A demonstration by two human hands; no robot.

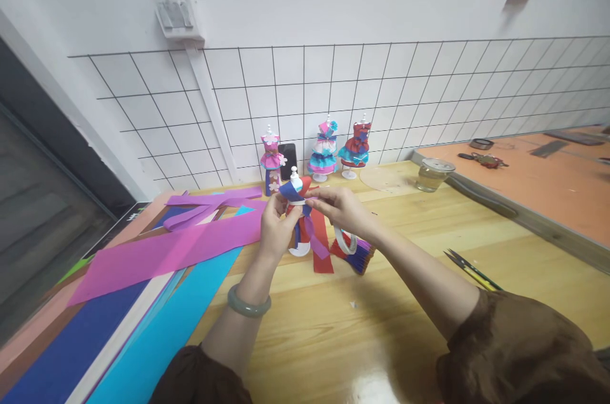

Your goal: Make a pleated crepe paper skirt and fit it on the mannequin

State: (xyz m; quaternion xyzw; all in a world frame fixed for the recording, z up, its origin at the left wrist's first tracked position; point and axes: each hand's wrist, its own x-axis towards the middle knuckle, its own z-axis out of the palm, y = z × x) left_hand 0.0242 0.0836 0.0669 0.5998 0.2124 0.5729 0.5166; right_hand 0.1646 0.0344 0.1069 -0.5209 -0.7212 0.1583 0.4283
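Observation:
A small white dress form [295, 183] stands at the centre, wrapped in blue and red paper with a white band at its waist. My left hand [276, 226] is closed round its left side, thumb on the front. At the waist's right side, my right hand [340, 207] pinches a purple strip [317, 240] that hangs down. Behind that lies a red strip [323, 255]. A roll of white tape [346, 243] and a pleated red, blue and purple piece [361, 258] lie below my right wrist.
Three dressed forms [325, 153] and a dark phone [288, 161] stand near the wall. Coloured paper sheets [181, 245] cover the left side. A glass cup [433, 175] stands back right; scissors [471, 269] lie at right. An orange board [548, 191] is beyond.

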